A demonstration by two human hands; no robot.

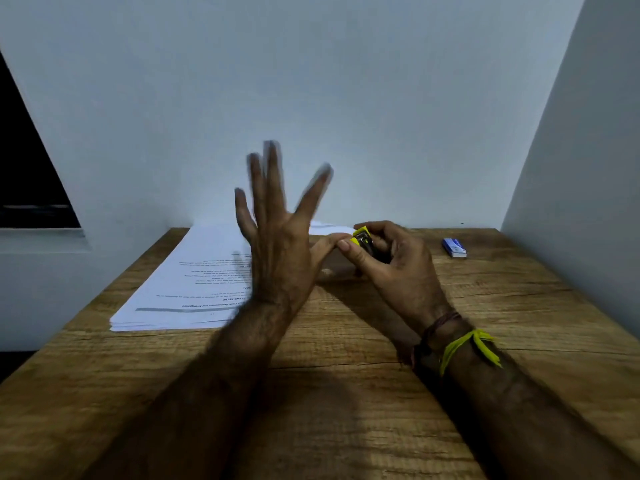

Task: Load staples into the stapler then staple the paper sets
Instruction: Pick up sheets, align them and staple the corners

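My right hand [398, 261] grips a small yellow and black stapler [363, 239] above the middle of the wooden table [346, 393]. My left hand [280, 233] is raised with its fingers spread and blurred; its thumb tip touches the stapler's yellow end by my right thumb. A stack of printed paper [187, 289] lies on the table to the left, partly hidden behind my left hand. A small blue and white staple box [454, 247] lies on the table to the right of my right hand.
A pale wall stands right behind the table, and another wall closes in on the right. A dark window opening [27, 174] sits at the left. Bare wood stretches between my forearms and the near edge.
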